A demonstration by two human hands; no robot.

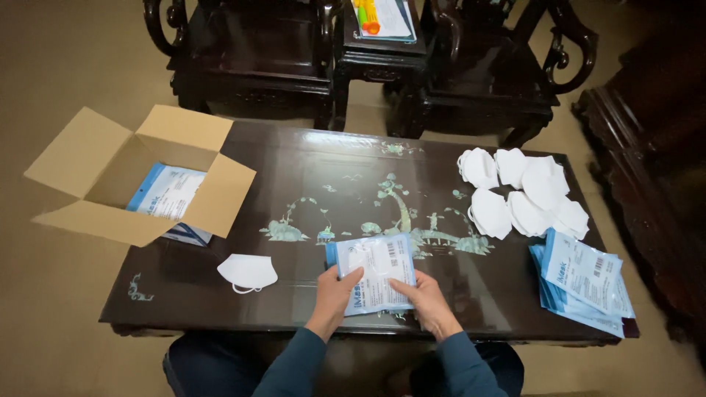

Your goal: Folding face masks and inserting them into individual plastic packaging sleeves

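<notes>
Both hands grip one flat blue-and-white mask packet (373, 273) at the near edge of a dark lacquered table (220, 301) with pale inlay. The left hand (334, 292) grasps the packet's lower left corner, thumb on top; the right hand (425, 298) grasps its lower right edge, thumb likewise across the face. The packet is held roughly level just above the tabletop, near centre. A single white folded mask (248, 272) lies on the table to the left of the hands, apart from them. At the far right sits a loose heap of white masks (521, 192), and nearer on the right edge a stack of blue-and-white packets (582, 281), overhanging the corner slightly. An open cardboard box (140, 173) rests over the table's left far corner, flaps spread, with more packets (168, 192) inside. Beyond the table stand dark carved wooden chairs (254, 51) and a small side table (382, 48) between them.
</notes>
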